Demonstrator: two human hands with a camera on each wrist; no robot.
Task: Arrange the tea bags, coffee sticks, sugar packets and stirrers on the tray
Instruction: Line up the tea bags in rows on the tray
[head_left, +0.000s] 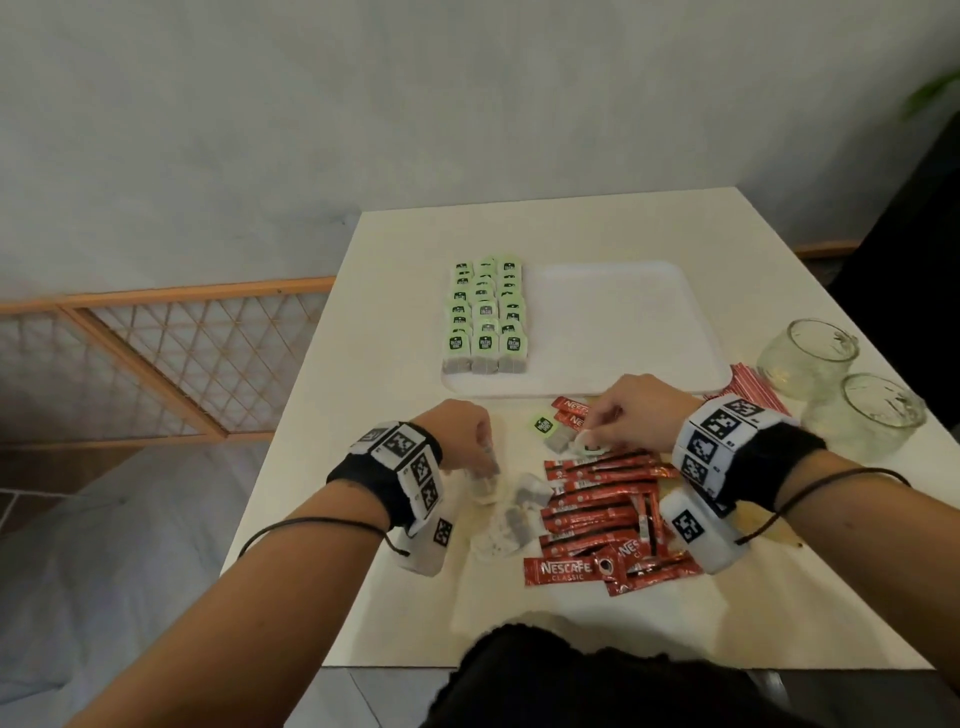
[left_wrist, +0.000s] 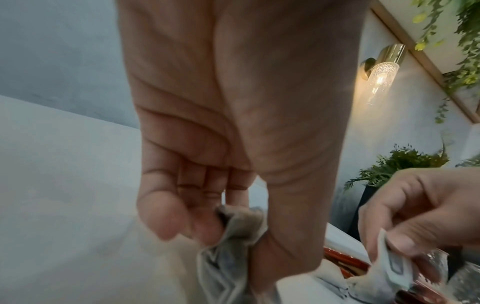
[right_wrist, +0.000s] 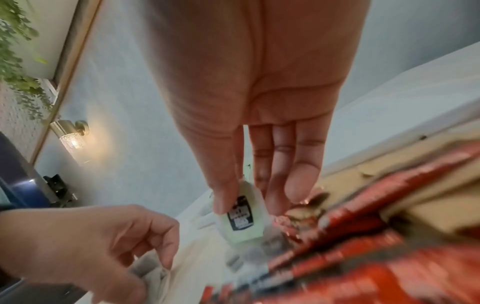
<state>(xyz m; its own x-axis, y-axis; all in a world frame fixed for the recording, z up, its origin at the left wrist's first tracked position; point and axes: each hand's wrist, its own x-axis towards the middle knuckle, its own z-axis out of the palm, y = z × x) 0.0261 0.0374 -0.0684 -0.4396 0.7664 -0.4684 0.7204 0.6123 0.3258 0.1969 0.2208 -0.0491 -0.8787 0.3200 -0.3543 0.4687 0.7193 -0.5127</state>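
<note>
We are pinching one tea bag (head_left: 482, 480) in our left hand (head_left: 457, 436) and another's green tag (head_left: 592, 448) in our right hand (head_left: 631, 415) (both near the counter's front edge), with the tray (head_left: 623, 322) lying straight ahead toward the far edge.

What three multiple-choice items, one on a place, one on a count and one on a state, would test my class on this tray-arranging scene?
1. Where on the white tray do the arranged tea bags stand?
A. left part
B. right part
C. middle

2. How many glass jars stand on the table?
A. one
B. two
C. four

3. What is the right hand doing?
A. lying flat on the table
B. pinching a tea bag tag
C. lifting a jar

Answers: 1 A, the rows fill the tray's left side, the rest bare. 2 B, two jars sit right of the tray. 3 B, thumb and fingers pinch the green tag.
</note>
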